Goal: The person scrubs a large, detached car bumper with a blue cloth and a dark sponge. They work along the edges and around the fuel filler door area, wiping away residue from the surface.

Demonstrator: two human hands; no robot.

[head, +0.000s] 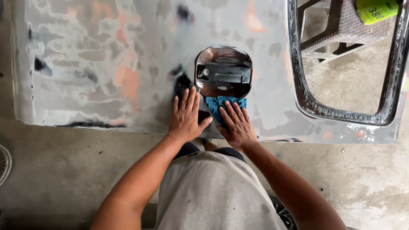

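A sanded grey car body panel (106,64) with patches of orange and black lies flat in front of me. A round dark fuel-flap recess (223,70) with a black latch part sits in its middle. My left hand (186,116) rests flat on the panel just below and left of the recess, fingers apart, over a dark patch. My right hand (237,125) presses a blue cloth (221,103) against the panel right under the recess.
A chrome-edged window opening (298,81) cuts through the panel at the right; through it I see a woven plastic stool (349,30) and a yellow-green tag (375,9). Concrete floor (64,170) runs below the panel's near edge. A wheel rim (3,164) shows at far left.
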